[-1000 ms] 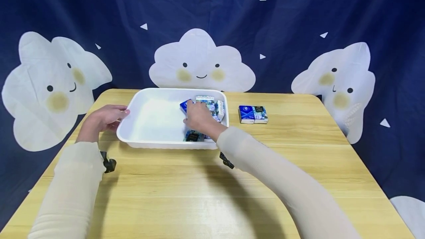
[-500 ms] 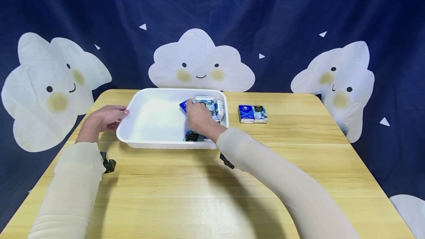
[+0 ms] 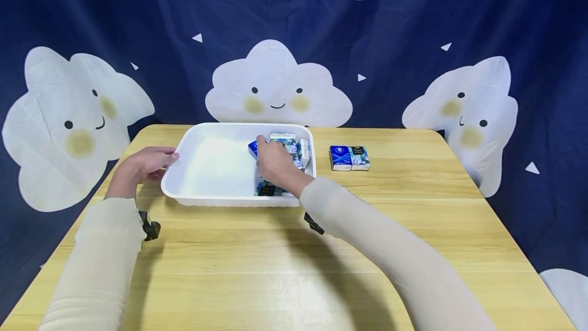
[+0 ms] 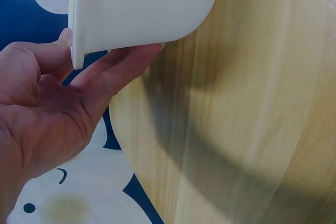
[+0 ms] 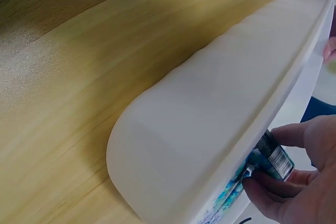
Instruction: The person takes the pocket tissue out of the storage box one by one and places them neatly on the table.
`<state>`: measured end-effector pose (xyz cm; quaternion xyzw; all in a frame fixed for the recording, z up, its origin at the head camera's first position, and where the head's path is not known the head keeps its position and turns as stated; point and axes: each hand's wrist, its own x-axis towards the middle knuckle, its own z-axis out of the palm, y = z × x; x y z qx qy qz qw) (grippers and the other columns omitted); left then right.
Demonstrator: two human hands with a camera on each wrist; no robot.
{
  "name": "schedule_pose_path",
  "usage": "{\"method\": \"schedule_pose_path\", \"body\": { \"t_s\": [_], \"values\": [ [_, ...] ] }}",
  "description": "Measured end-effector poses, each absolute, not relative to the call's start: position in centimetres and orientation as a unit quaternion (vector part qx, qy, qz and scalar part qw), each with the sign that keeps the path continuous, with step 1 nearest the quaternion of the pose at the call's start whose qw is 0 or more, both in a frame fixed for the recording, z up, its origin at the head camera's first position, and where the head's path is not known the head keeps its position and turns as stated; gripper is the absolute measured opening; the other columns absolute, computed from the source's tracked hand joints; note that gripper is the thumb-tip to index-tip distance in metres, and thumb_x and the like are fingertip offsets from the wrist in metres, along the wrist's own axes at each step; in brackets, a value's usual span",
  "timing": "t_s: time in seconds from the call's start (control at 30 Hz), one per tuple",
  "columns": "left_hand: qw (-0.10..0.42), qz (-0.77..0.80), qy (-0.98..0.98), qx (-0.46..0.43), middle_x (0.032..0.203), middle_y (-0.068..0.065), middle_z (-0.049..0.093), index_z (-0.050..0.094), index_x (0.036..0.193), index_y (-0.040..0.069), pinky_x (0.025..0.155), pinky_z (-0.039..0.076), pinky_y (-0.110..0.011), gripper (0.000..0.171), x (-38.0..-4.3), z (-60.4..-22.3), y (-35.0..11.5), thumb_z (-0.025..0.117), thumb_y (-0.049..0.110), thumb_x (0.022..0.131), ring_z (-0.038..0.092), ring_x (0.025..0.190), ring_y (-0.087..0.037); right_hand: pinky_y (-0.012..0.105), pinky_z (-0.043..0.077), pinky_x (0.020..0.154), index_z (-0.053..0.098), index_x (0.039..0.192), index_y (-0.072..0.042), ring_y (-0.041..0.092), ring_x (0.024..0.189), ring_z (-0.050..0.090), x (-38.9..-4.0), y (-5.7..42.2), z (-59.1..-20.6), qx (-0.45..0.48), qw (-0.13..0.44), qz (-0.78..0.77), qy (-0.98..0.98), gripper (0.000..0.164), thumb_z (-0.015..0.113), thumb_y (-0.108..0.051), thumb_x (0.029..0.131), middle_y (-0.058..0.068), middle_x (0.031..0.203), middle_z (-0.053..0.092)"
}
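A white plastic tray (image 3: 211,167) stands near the table's far edge. My left hand (image 3: 149,162) holds its left end, thumb at the rim and fingers against the wall below, as the left wrist view shows. Inside the tray's right part, my right hand (image 3: 276,161) pinches a tissue pack (image 5: 281,161) between thumb and fingers; a barcode shows on its end. In the head view a blue corner of a pack pokes out past the fingers. Several floral tissue packs (image 3: 304,151) lie around that hand, partly hidden by it.
Right of the tray, a blue pack (image 3: 340,158) and a floral pack (image 3: 360,158) lie side by side, touching, on the wooden table (image 3: 239,259). Behind the table hangs a dark blue curtain (image 3: 390,34) with white clouds.
Both hands and the tray stay almost where they were. The right hand's fingers have shifted very slightly over the packs.
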<state>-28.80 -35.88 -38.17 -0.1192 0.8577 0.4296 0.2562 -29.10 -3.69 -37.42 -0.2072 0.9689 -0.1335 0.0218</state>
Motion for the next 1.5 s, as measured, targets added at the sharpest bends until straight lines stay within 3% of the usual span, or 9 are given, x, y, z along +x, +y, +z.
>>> {"method": "schedule_pose_path", "body": {
  "t_s": [0.3,0.9,1.23,1.5],
  "values": [
    [0.254,0.43,0.858,-0.119,0.156,-0.029,0.029,0.012,0.162,0.003,0.084,0.054,-0.031,0.063,-28.9,-38.2,-36.0,0.036,0.032,0.111,0.051,0.12,-0.033,0.026,0.049,0.053,0.047,0.139,-0.004,0.02,0.071,0.06,-29.0,-3.7,-36.5,-0.234,-0.022,-0.176,0.956,0.046,0.059,-0.005,0.094,0.011,0.09,0.062],
    [0.257,0.43,0.857,-0.121,0.157,-0.029,0.028,0.011,0.162,0.004,0.086,0.054,-0.032,0.063,-28.8,-38.4,-35.9,0.034,0.032,0.111,0.049,0.126,-0.037,0.028,0.047,0.056,0.054,0.121,-0.002,0.021,0.068,0.057,-28.5,-1.1,-33.5,-0.252,-0.062,-0.232,0.938,0.026,0.061,-0.009,0.097,0.01,0.085,0.06],
    [0.258,0.427,0.858,-0.122,0.158,-0.029,0.028,0.012,0.162,0.004,0.087,0.053,-0.032,0.063,-28.8,-38.3,-35.8,0.035,0.032,0.111,0.048,0.127,-0.038,0.035,0.056,0.07,0.052,0.128,-0.002,0.026,0.084,0.063,-30.0,2.4,-32.4,-0.202,-0.064,-0.256,0.943,0.036,0.063,-0.007,0.094,0.017,0.103,0.065],
    [0.258,0.424,0.859,-0.125,0.158,-0.029,0.028,0.011,0.162,0.004,0.088,0.053,-0.033,0.063,-28.8,-38.4,-35.9,0.035,0.033,0.111,0.047,0.127,-0.039,0.041,0.056,0.078,0.051,0.131,0.0,0.031,0.091,0.065,-31.1,5.3,-31.7,-0.173,-0.092,-0.262,0.945,0.042,0.063,-0.007,0.092,0.022,0.109,0.066]
  ]
}}
